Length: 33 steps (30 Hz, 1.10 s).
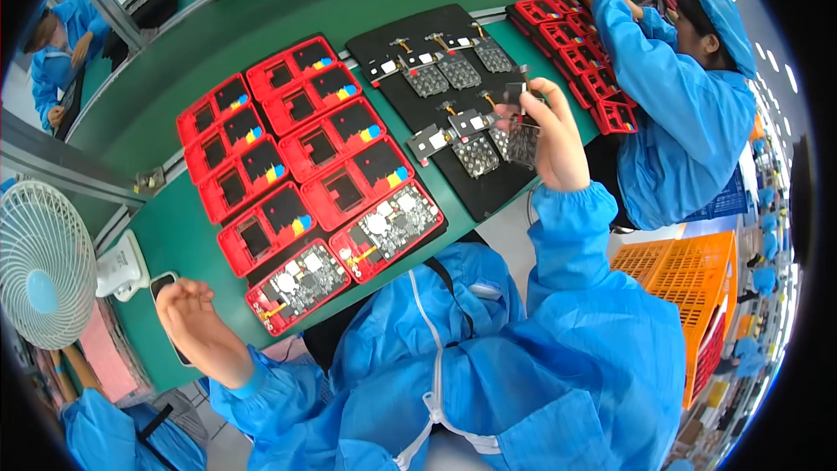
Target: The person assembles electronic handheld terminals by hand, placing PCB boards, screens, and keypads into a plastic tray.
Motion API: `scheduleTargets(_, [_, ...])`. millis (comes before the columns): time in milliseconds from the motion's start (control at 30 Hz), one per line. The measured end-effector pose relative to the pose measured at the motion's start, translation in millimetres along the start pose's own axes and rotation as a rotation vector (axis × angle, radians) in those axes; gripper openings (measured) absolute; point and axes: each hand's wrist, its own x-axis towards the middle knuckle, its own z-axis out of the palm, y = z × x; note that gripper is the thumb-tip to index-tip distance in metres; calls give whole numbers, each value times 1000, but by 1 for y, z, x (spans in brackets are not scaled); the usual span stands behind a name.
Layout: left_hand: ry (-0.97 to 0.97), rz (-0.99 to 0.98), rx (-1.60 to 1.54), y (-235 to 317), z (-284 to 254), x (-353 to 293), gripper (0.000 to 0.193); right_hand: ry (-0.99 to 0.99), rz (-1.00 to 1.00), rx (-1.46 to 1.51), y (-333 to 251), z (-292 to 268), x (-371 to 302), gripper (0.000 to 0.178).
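My right hand (562, 144) is raised over the right side of a black foam sheet (370, 33), its fingers pinched on a dark keypad module (523, 141) with a small flat connector part above it. On the sheet lie several similar keypad modules (425, 80) with small white-faced boards and ribbon cables. At the left, my left hand (199, 331) hovers beside a phone (162, 283), fingers loosely bent and nothing visible in them. Between the hands, several red housings (301, 144) stand in two columns. The nearest two hold populated circuit boards (388, 228).
A white fan (44, 262) stands at the left, next to a white device (122, 266). At the right a co-worker in blue (680, 105) reaches toward more red housings (580, 57). Orange crates (680, 275) stand on the floor at my right. The worktable (166, 235) is green.
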Motion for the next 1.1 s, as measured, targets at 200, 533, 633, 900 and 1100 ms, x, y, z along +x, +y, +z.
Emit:
scheduleTargets(200, [-542, 347, 387, 36, 94, -37, 32, -553, 506, 482, 10, 79, -74, 45])
scheduleTargets(533, [-462, 656, 569, 33, 114, -51, 28, -603, 650, 440, 22, 101, -112, 48])
scheduleTargets(633, [-159, 229, -113, 15, 112, -51, 11, -627, 580, 440, 12, 100, -110, 58])
scheduleTargets(900, [-807, 839, 660, 59, 159, -57, 30, -788, -115, -200, 15, 100, -115, 52])
scheduleTargets(1100, [-1051, 583, 517, 46, 169, -63, 20, -840, -247, -367, 24, 88, -117, 48])
